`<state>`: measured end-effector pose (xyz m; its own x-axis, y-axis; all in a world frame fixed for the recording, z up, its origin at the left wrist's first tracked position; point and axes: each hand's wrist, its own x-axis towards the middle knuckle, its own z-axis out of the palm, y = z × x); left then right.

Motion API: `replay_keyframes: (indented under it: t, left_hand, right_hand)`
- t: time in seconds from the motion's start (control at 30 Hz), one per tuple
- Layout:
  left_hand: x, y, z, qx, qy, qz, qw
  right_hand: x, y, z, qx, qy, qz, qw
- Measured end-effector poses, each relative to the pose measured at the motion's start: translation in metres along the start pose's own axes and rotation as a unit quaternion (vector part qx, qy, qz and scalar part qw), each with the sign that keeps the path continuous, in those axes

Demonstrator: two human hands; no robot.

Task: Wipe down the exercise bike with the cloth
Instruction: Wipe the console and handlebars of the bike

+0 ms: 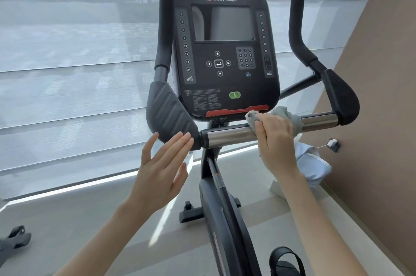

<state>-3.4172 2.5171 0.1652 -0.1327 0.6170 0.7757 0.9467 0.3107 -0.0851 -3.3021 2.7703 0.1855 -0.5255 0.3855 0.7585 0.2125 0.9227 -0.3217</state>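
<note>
The right hand [275, 138] is clamped on a grey cloth [290, 115], its fingers curled over it and pressing it round the chrome bar [229, 137] of the exercise bike [225, 50], just below the console. The cloth bunches out above and to the right of the hand. The left hand [162, 163] is spread, fingers straight, fingertips at the edge of the black elbow pad [171, 113]. A pale bag [315, 163] sits by the brown wall; its contents cannot be seen
</note>
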Motion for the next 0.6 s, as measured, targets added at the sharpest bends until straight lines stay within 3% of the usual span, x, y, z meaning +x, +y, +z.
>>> replay_keyframes:
  t: [0.2, 0.4, 0.47, 0.6]
  left_hand:
    - [-0.004, 0.0, 0.003, 0.021, -0.014, -0.001, 1.0]
    - [-0.007, -0.003, -0.006, 0.031, -0.012, -0.005, 0.999]
    - [-0.01, -0.01, -0.012, 0.034, -0.007, -0.021, 0.999]
    - [-0.016, -0.027, -0.027, 0.051, 0.005, -0.047, 0.998]
  right_hand:
    - [-0.019, -0.023, 0.015, -0.018, 0.013, -0.034, 0.999]
    - [-0.037, -0.081, 0.039, -0.018, -0.008, -0.146, 0.989]
    - [-0.032, -0.096, 0.043, 0.026, 0.0, -0.142, 0.99]
    - [-0.005, -0.124, 0.033, 0.234, 0.038, -0.07, 0.969]
